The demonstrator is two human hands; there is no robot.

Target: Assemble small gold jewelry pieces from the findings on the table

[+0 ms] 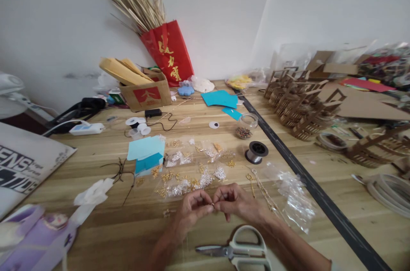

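Observation:
My left hand (194, 210) and my right hand (233, 201) meet fingertip to fingertip above the table, both pinched. Between them is a tiny gold-coloured piece (212, 204), too small to name. Just beyond the fingers lie silver beads (205, 179) and gold jewelry findings (167, 175), several of them on clear plastic bags. Gold-coloured chains (264, 189) stretch out to the right of my right hand, partly behind its forearm. Scissors (235, 250) with pale handles lie below my hands, blades pointing left.
A spool of wire (256, 152) and a jar (249, 121) of small beads stand farther back. Blue cards (145, 149) lie left of the findings, clear plastic bags (296, 198) at right. Along the right side stand small brown baskets (301, 108). A purple object (38, 237) occupies the lower left.

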